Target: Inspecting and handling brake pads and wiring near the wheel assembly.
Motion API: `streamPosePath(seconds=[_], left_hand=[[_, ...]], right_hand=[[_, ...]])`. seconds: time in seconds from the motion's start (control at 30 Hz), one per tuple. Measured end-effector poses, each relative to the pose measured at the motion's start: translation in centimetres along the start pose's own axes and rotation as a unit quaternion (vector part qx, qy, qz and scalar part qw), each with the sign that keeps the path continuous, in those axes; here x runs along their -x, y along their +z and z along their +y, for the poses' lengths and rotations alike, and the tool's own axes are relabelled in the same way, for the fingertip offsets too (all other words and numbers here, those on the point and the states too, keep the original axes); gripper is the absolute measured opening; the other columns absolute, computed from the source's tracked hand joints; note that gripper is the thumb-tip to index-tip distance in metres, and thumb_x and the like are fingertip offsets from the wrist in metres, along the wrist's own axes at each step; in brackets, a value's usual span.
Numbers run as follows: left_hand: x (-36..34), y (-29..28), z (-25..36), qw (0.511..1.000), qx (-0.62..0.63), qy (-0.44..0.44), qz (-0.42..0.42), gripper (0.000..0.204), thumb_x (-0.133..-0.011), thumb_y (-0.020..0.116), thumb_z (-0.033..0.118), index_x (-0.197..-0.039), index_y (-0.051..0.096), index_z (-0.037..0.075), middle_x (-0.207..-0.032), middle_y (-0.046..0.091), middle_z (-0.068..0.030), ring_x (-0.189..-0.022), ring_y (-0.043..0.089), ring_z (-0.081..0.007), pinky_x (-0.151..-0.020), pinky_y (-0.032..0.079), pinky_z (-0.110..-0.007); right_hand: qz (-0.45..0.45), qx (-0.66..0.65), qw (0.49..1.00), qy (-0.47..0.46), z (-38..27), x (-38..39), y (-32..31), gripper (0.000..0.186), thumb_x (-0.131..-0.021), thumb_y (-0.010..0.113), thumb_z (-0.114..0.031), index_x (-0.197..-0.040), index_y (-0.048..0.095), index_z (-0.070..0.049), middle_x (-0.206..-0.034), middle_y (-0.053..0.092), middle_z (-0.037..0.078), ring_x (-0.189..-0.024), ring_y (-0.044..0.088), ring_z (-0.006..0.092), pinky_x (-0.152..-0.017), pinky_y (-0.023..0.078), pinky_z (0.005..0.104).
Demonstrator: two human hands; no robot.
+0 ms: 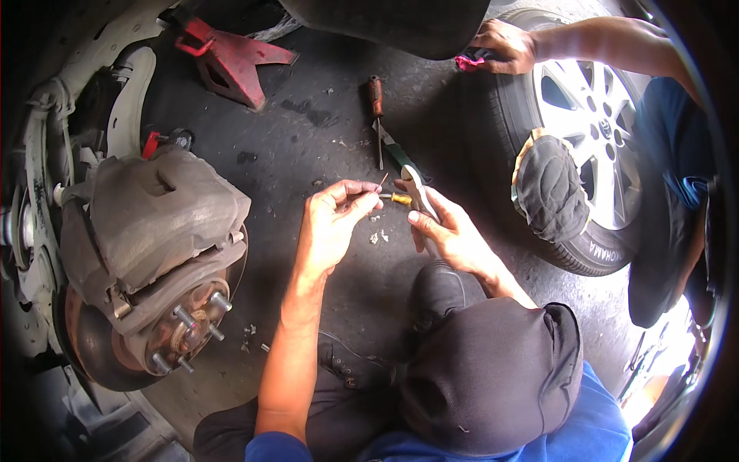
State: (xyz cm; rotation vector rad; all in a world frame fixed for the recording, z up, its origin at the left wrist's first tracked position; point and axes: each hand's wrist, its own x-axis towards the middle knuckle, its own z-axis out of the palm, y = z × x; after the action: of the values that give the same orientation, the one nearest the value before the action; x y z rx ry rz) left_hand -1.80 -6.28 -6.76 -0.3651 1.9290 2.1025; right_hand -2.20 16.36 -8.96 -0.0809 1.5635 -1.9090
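Observation:
My left hand (331,231) pinches a thin metal piece (382,182) near the centre. My right hand (458,239) grips a long pale metal tool (419,190), held upright beside it. A small yellow handle (400,199) shows between the hands; which fingers hold it I cannot tell. Just beyond them, a red-handled screwdriver (376,96) and a dark green tool (396,152) lie on the dark floor (300,154). A large black cap (485,377) fills the lower right, partly covering my right forearm.
At left are a brake caliper (154,215) and rusty disc (92,331) with studs. A red jack stand (235,73) stands behind. At right lies an alloy wheel (604,131) with a black pad (550,192). A co-worker's hand (508,46) holds pink cloth (469,63) over it.

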Motion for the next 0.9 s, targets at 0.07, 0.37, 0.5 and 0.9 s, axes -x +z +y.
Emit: streamPosePath(seconds=[0.07,0.37,0.5,0.9], left_hand=[[0.0,0.0,0.0,1.000,0.014,-0.001,0.014,0.016,-0.099,0.071,0.005,-0.112,0.073,-0.004,-0.098,0.076,-0.0080,-0.089,0.068,-0.0119,-0.081,0.051,-0.025],[0.1,0.6,0.4,1.000,0.001,-0.004,0.022,0.016,-0.099,0.073,0.008,-0.110,0.073,-0.003,-0.096,0.076,-0.0086,-0.085,0.067,-0.0107,-0.080,0.051,-0.025],[0.2,0.7,0.7,1.000,0.005,-0.005,0.021,0.017,-0.098,0.073,0.009,-0.110,0.073,-0.002,-0.096,0.077,-0.0087,-0.085,0.068,-0.0110,-0.081,0.052,-0.025],[0.0,-0.2,-0.3,0.985,0.156,-0.076,-0.014,0.014,-0.101,0.070,0.010,-0.110,0.072,-0.002,-0.098,0.074,-0.0090,-0.089,0.069,-0.0167,-0.085,0.056,-0.031]], right_hand=[[0.046,0.071,0.996,-0.007,0.2,0.1,0.5,0.046,-0.105,0.066,-0.020,-0.147,0.056,-0.003,-0.096,0.053,0.006,-0.075,0.060,0.0167,-0.070,0.053,0.0322],[0.148,0.442,0.876,-0.126,0.7,0.2,1.0,0.050,-0.097,0.073,-0.017,-0.145,0.062,-0.011,-0.083,0.065,0.016,-0.081,0.059,0.0311,-0.080,0.051,0.0420],[0.136,0.474,0.852,-0.174,0.6,0.0,0.7,0.056,-0.097,0.073,-0.017,-0.151,0.057,-0.013,-0.084,0.064,0.015,-0.080,0.059,0.0300,-0.080,0.051,0.0414],[0.099,0.487,0.850,-0.175,0.1,-0.5,0.3,0.061,-0.097,0.072,-0.019,-0.155,0.052,-0.013,-0.085,0.061,0.013,-0.083,0.058,0.0286,-0.081,0.050,0.0418]])
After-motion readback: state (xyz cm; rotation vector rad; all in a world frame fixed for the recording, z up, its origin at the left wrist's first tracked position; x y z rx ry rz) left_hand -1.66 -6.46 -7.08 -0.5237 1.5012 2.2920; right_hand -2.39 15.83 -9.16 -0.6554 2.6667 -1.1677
